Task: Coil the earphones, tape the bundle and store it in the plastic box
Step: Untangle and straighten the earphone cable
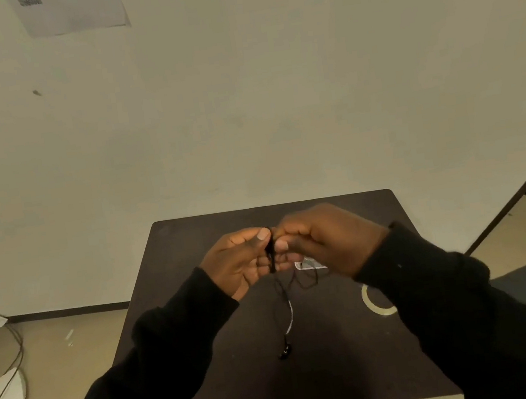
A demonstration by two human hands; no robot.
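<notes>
1. We hold the earphones (271, 255) above the middle of the dark table (193, 242): our left hand (241, 262) pinches the gathered black cord between thumb and fingertips, and our right hand (324, 241) closes its fingers on the same bunch from the right.
2. The loose tail hangs down to the tabletop, ending in an earbud (284, 352) nearer us.
3. We judge the cord light, limp and springy, so loops will slip unless pinched where they cross.
4. The tape roll (377, 301) lies to the right; the plastic box (310, 264) sits mostly hidden behind our hands.

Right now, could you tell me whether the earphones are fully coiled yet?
Not yet: both hands pinch a small bundle of the earphones, but loose cable and an earbud hang toward the table.
</notes>
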